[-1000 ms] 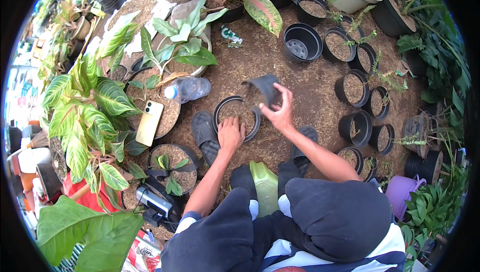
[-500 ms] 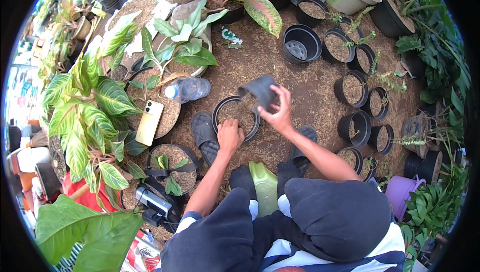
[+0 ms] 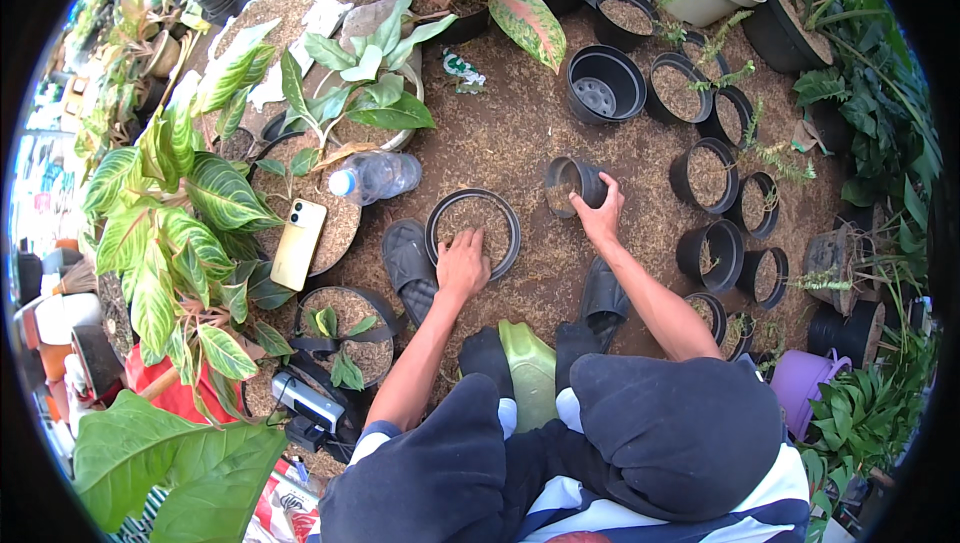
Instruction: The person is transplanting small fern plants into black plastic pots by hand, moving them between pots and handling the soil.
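Small black pot (image 3: pixel 571 185) tipped on its side on the mulch-strewn ground (image 3: pixel 500 133), mouth turned toward the left hand, gripped at its rim by the right hand (image 3: pixel 603 218) with the fingers (image 3: pixel 610 188) curled over its near edge. Just to the left of those fingers, the wide round pot (image 3: pixel 473 230), filled nearly to the brim with brown husk mix, pressed from above by the left hand (image 3: pixel 463 265), fingers (image 3: pixel 468 240) flat and close together on the surface, holding nothing. Best handled, by the look of it, with the small pot kept low and angled so that its contents spill only over the wide pot's mouth, and with the left palm tamping evenly, not digging at one spot. Grey sandal (image 3: pixel 410 261) touching the wide pot's left side, just beside the left wrist; clear plastic bottle (image 3: pixel 375 176) and yellow phone (image 3: pixel 299 244) farther left, well apart from both hands. Row of filled black pots (image 3: pixel 712 175) beyond the right hand, to its right, out of the way
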The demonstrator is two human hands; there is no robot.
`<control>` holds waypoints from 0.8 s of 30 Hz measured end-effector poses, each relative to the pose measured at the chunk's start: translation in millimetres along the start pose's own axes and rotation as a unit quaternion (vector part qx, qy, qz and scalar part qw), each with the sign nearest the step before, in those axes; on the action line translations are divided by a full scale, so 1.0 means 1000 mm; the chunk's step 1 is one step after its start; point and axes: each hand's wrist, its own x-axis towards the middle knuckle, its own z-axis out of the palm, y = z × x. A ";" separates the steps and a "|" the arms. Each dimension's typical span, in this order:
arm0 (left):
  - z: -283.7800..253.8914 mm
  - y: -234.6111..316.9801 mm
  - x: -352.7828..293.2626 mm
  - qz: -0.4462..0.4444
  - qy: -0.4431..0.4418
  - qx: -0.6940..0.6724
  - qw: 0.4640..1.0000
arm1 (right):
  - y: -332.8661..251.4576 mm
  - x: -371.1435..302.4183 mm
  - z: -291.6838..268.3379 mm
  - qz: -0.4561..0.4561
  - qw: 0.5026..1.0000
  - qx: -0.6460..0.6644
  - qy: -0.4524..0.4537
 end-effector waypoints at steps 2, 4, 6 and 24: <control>-0.002 -0.002 0.000 -0.002 -0.001 0.006 1.000 | 0.003 -0.001 0.000 0.042 0.999 -0.005 -0.034; -0.013 0.003 0.002 -0.010 -0.035 0.011 0.999 | 0.004 -0.004 -0.002 0.022 0.999 -0.014 -0.047; -0.018 0.003 0.004 -0.010 -0.052 0.000 0.999 | 0.004 -0.004 -0.003 0.007 0.998 -0.018 -0.056; 0.009 -0.004 -0.004 0.021 0.063 0.022 0.998 | -0.012 -0.005 0.011 0.034 0.997 -0.049 -0.043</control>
